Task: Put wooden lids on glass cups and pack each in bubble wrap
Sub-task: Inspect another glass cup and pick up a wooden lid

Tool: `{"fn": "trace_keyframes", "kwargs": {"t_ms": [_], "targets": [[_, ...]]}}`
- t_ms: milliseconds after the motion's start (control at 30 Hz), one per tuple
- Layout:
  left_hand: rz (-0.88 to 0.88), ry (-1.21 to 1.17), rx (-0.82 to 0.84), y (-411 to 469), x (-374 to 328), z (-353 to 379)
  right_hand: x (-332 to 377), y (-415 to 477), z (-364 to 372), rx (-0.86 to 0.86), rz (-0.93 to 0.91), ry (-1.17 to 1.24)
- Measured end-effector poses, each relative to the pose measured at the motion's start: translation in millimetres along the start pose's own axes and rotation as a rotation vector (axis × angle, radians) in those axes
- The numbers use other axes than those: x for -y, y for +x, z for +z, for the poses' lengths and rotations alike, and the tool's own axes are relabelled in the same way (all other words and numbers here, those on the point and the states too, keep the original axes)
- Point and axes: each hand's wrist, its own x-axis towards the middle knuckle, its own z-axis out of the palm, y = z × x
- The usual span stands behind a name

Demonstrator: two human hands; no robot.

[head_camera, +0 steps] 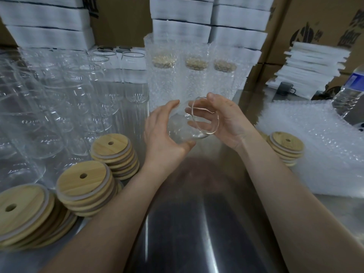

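Both bare forearms reach forward from the bottom edge over the brushed stainless-steel table [187, 223] and converge at mid-frame.

On the near left stand three stacks of round wooden lids with a straw hole and a pale silicone ring: the nearest stack [23, 211], the middle stack [84, 180] and the farthest stack [112, 148].

Between the hands, lifted off the table, is the clear glass cup [183, 131], tipped on its side with its open rim turned to the right. It carries no lid.

The left hand [163, 133] wraps the cup's body. Its fingers are curled over the top and its thumb is pressed underneath, near the base. The right hand [230, 121] cradles the mouth end: its thumb hooks over the upper rim, and its fingers (seen through the glass, slightly apart) lie along the far side.

To the right, a shorter stack of the same lids [285, 144] sits against a heap of clear bubble wrap bags [315, 146].

Beyond the left hand, rows of bare glass cups [69, 99] crowd the table. Straight ahead, three wrapped cups [163, 75] stand upright in bubble wrap, wooden lids showing through.

Behind them rise white foam boxes [181, 26] and brown cardboard cartons [315, 20]. A plastic water bottle [350, 89] is at far right.
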Motion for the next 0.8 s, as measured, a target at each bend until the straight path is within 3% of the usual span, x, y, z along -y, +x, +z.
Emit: {"fn": "trace_keyframes", "kwargs": {"t_ms": [267, 433, 800], "targets": [[0.006, 0.064, 0.011, 0.7, 0.5, 1.1, -2.8, 1.5, 6.1, -0.086, 0.006, 0.012], [-0.144, -0.184, -0.030, 2.6, -5.8, 0.2, -3.5, 1.6, 8.8, -0.100, -0.010, 0.121], [-0.555, -0.682, -0.133, 8.6, -12.9, -4.3, -0.1, 7.7, 18.6, -0.086, -0.046, -0.087]]}}
